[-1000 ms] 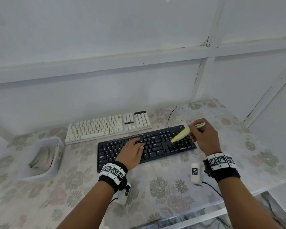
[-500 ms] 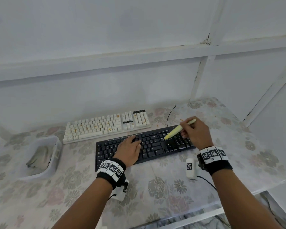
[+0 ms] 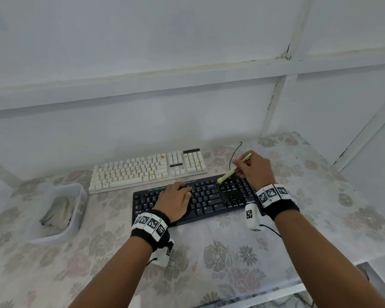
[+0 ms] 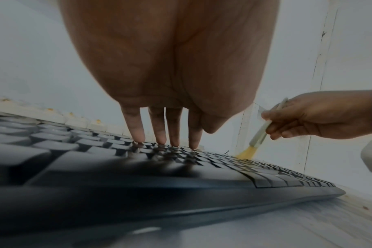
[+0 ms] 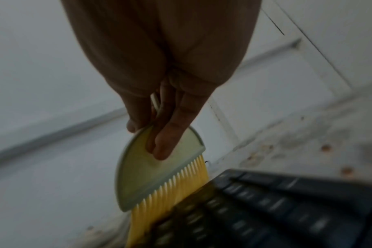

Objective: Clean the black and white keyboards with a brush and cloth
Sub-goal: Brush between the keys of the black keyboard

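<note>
Brushing stage, black keyboard [image 3: 209, 196] only — the white keyboard [image 3: 147, 170], just behind it on the counter [image 3: 231, 258], looks untouched: orange-brown specks sit on its keycaps. Cloth work likely not begun; a crumpled grey cloth [image 3: 58, 210] lies in a translucent plastic tub [image 3: 76, 227] at the left, well apart from both hands. Estimate: early, under halfway.

The right hand [image 3: 256, 170] pinches the brush [image 3: 231, 171] by its thin handle, fingers curled round it, one finger laid on the head. Bristle tips touch the black keyboard's upper right key block, near the far edge. The left hand [image 3: 176, 202] lies flat on the middle keys, fingers straight with tips pressing down, holding nothing — apparently steadying the board.

Materials: the brush has a pale green, half-round hard plastic head with a fan of stiff yellow bristles. The black keyboard is matte, low-profile, with a slightly curved front edge. The white one has taller, blockier caps. The counter carries a glossy floral-print cover.
</note>
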